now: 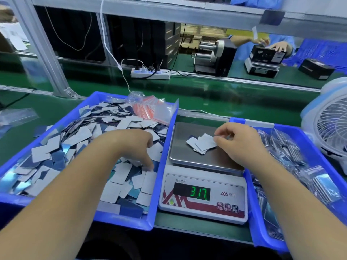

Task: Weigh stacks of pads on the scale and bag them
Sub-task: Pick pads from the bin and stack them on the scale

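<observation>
A white scale [203,209] stands between two blue trays, and its green display reads 31.7. On its steel pan lies a small fanned stack of white pads [201,143]. My right hand [240,145] pinches the right edge of that stack with curled fingers. My left hand [135,147] reaches into the left blue tray [157,186], fingers curled down onto the loose white and blue pads [78,145] heaped there. A bundle of small clear zip bags with red strips [152,109] lies at the far right corner of that tray.
A second blue tray [257,222] on the right holds several bagged pads. A white desk fan [330,126] stands at the far right. Behind run a green conveyor, a power strip [150,73] and a metal frame post. Another person works at a scale across the line.
</observation>
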Tool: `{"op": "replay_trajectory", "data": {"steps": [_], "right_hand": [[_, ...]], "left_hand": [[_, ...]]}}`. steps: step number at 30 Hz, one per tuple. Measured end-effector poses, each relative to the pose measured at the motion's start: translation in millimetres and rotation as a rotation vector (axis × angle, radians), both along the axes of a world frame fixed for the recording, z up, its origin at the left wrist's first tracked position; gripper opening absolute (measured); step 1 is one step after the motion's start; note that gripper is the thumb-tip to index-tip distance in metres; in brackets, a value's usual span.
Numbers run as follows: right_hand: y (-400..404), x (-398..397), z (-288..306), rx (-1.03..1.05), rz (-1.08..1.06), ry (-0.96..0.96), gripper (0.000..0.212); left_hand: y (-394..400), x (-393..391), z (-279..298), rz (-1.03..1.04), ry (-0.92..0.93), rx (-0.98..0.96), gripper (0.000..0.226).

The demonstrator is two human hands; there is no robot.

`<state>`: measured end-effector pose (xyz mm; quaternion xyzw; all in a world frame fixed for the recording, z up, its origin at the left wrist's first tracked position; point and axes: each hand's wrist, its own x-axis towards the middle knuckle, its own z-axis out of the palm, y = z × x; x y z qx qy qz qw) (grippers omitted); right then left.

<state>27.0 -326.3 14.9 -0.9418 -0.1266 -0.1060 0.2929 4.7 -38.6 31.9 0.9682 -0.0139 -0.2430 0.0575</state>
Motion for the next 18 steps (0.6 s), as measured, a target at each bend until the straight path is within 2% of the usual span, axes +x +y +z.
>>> {"op": "replay_trajectory", "data": {"steps": [6,11,14,18], "right_hand": [[-3,-2,0,0.035,0.039,-0.003,0.017],[-4,-1,0,0.059,0.05,-0.021,0.016],[-4,-1,1,0.052,0.068,-0.04,0.015],[-4,-2,2,0.064,0.083,-0.046,0.015]], "left_hand": [[-12,5,-7,-0.016,-0.047,0.08,0.037],[-18,8,-9,0.004,-0.092,-0.122,0.023],[-19,9,-12,0.002,-0.114,-0.106,0.026],[-15,10,-12,0.077,-0.124,-0.146,0.043]]}}
